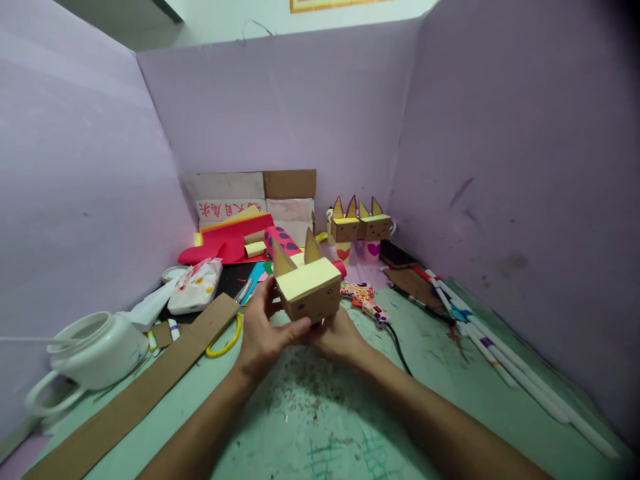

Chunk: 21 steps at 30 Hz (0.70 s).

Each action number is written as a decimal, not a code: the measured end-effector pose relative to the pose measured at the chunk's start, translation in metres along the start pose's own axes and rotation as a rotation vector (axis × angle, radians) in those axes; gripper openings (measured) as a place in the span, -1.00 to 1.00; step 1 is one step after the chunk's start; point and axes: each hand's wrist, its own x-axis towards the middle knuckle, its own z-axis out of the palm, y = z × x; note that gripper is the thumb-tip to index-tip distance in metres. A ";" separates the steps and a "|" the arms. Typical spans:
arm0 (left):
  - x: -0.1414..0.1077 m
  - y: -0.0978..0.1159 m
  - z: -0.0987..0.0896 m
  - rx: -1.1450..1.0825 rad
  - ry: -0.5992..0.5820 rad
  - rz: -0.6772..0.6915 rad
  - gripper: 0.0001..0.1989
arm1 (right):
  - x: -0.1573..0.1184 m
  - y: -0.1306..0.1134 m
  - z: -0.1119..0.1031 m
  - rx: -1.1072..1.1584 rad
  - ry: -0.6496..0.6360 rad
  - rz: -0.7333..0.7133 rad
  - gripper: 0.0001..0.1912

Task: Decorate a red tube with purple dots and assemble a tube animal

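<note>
A small cardboard box head [309, 288] with a pale yellow top, two pointed ears and drawn eyes is held up over the middle of the table. My left hand [265, 327] grips its left side, thumb along the lower front edge. Beneath its right side is my right hand [336, 333], fingers closed and mostly hidden by the box. Behind and to the right stand two similar cat-eared box figures [345, 231], on bodies with hearts. Close to my left hand lie yellow-handled scissors [226, 348]. Right of the box rests a flower-patterned glue gun [367, 305] with a black cord.
A long cardboard strip [135, 417] crosses the left side, beside a white teapot-shaped pot [100, 353] and a tissue pack [196, 285]. Red paper [235, 240] and a cardboard box [290, 183] sit at the back. Long white sticks [520, 373] lie right. Purple panels enclose three sides.
</note>
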 end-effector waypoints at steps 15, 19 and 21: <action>0.013 -0.028 -0.006 0.701 0.090 -0.083 -0.75 | 0.018 -0.016 -0.080 -0.047 0.306 0.006 -0.54; 0.057 -0.045 0.009 0.784 -0.051 -0.142 -0.71 | 0.023 -0.028 -0.103 0.019 0.441 -0.111 -0.49; 0.084 -0.048 0.024 0.824 -0.149 -0.118 -0.64 | 0.025 -0.032 -0.106 0.074 0.492 -0.146 -0.48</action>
